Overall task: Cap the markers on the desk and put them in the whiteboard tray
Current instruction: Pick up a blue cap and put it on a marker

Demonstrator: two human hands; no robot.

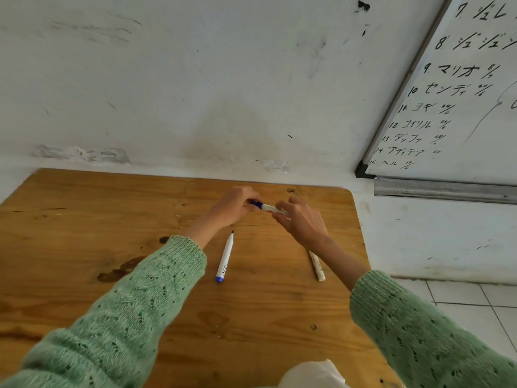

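Both hands meet over the far middle of the wooden desk (84,208). My left hand (233,205) pinches a blue cap (256,204) at the end of a white marker (270,208), whose barrel my right hand (300,222) grips. An uncapped white marker with a blue end (225,257) lies on the desk below my hands, its dark tip pointing away. Another white marker (316,266) lies to the right, partly hidden under my right forearm. The grey whiteboard tray (442,190) runs under the whiteboard at the right.
The whiteboard (461,107) with black writing hangs on the right wall, past the desk's right edge. A white wall stands right behind the desk. Tiled floor (475,303) shows at the lower right. Something white (313,373) sits at the bottom edge.
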